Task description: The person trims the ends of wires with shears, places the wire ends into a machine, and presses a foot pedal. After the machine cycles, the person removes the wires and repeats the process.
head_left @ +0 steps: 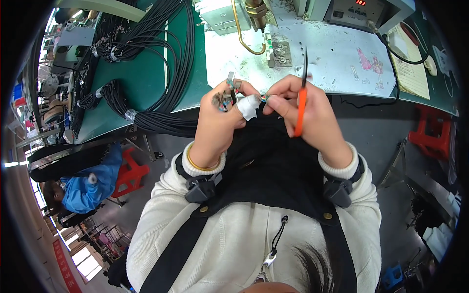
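- Holding thin coloured wires (pixel 263 98) between left hand (pixel 216 117) and right hand (pixel 312 113), at the near edge of the table (pixel 132 73) as seen from above
- Clasping a cluster of metal connectors (pixel 223 100) in the left grip, with a white wrap (pixel 249 106) around the thumb
- Pinching the wire end between right thumb and forefinger, with an orange-handled tool (pixel 301 112) lodged in the same hand, dark tip pointing away from the body
- Likely very light, soft and bendy along the wires, stiffer at the connectors, and probably fragile at the joints (so best taken by a connector body, not by bare strands)
- Running roughly left to right along the long axis, with the end pointing to the right fingertips; hard to tell the exact tilt, being tiny and partly covered
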`<state>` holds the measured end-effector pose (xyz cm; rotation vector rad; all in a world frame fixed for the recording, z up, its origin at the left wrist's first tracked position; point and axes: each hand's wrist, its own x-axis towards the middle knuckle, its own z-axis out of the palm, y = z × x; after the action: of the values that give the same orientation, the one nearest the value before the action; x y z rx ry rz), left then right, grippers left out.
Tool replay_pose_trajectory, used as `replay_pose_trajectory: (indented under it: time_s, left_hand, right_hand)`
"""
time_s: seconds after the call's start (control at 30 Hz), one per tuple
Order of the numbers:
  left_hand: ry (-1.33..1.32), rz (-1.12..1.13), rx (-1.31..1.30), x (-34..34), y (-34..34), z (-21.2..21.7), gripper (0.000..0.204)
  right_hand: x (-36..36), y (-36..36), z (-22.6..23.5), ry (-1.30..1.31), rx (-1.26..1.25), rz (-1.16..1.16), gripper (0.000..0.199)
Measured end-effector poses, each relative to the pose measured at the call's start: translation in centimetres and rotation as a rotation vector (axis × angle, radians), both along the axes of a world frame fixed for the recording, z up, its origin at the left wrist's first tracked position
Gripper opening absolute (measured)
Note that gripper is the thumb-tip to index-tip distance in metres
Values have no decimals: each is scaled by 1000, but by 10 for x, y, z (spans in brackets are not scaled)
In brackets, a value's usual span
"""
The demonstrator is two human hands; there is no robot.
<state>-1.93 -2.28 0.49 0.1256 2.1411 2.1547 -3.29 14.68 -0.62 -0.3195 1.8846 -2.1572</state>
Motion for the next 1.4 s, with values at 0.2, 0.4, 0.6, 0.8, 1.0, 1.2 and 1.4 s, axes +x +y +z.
replay_pose_trajectory:
  time_s: [0.2, 0.4, 0.6, 0.8, 1.0, 1.2, 1.4]
  left_hand:
    - [-513, -24, 300, -5, -7, 13, 17]
    - [-513, -53, 204, -6, -3, 18, 15]
    - [-199, -6, -126, -1, 7, 18, 14]
    - [251, 62, -300, 5, 9, 3, 14]
    - [-264, 80, 82, 2, 8, 11, 13]
    - [-57, 85, -96, 6, 10, 10, 16]
    - [102, 22, -237, 6, 12, 10, 18]
  right_hand:
    - [3, 7, 4, 1095, 817, -196, 14]
    - [2, 6, 3, 1205, 896, -230, 25]
    - [9, -3, -4, 996, 747, -313, 16]
    - [16, -18, -6, 462, 361, -322, 4]
    - [16, -17, 1, -63, -184, -187, 8]
    - [12, -9, -7, 564, 328, -299, 12]
    - [10, 2, -3, 1023, 684, -311, 29]
